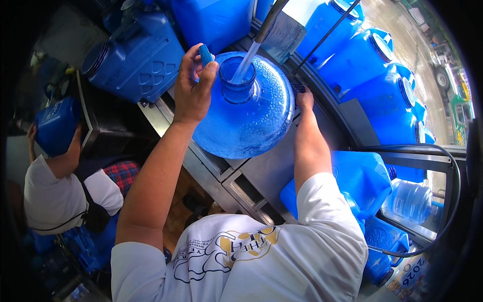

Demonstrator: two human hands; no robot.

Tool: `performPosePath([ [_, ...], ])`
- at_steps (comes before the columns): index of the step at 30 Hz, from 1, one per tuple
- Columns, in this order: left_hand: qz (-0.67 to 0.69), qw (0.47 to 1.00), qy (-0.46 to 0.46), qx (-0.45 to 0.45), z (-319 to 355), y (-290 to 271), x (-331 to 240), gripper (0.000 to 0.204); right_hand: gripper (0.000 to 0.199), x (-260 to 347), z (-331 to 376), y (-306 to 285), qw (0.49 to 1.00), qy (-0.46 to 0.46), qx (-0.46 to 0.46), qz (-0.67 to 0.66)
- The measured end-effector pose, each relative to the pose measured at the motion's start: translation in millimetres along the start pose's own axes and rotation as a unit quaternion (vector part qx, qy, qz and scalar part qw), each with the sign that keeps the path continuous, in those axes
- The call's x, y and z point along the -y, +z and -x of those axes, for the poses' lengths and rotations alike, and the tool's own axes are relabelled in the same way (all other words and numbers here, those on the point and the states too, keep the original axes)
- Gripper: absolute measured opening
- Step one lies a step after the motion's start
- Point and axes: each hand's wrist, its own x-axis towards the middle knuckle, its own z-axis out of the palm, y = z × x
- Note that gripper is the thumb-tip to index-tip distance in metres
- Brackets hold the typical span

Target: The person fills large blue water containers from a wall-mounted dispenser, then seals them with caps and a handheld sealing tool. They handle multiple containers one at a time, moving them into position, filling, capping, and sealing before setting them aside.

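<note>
A large round blue water bottle (pixel 269 108) stands upright on the metal counter in front of me. From a metal spout (pixel 269 21) a stream of water (pixel 245 61) runs into its open neck (pixel 238 88). My left hand (pixel 193 88) is raised at the left of the neck, thumb and fingers pinching a small blue cap-like plastic piece (pixel 205 55). Beyond the bottle's right side, my right hand (pixel 304 98) rests low at the counter's far edge, by a dark grille (pixel 299 88). Its fingers are mostly hidden, so their grip does not show.
Blue jerrycans (pixel 146 58) crowd the back left; several more (pixel 359 53) line the outside ledge at right. Another blue container (pixel 359 176) sits beside my right arm. A black hose (pixel 455 176) loops at right. At left, a person (pixel 55 191) holds a blue container (pixel 58 126).
</note>
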Motion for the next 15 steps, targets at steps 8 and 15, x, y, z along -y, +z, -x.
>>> performPosePath([
  [8, -0.03, 1.0, -0.006, 0.002, -0.5, -1.0, -1.7, 0.056, 0.045, 4.2, 6.0, -2.7, 1.0, -0.007, -0.009, 0.002],
  [15, -0.027, 1.0, -0.006, 0.003, -0.4, -1.0, -2.0, 0.057, 0.044, 3.5, 6.0, -2.7, 1.0, -0.009, -0.003, 0.003],
])
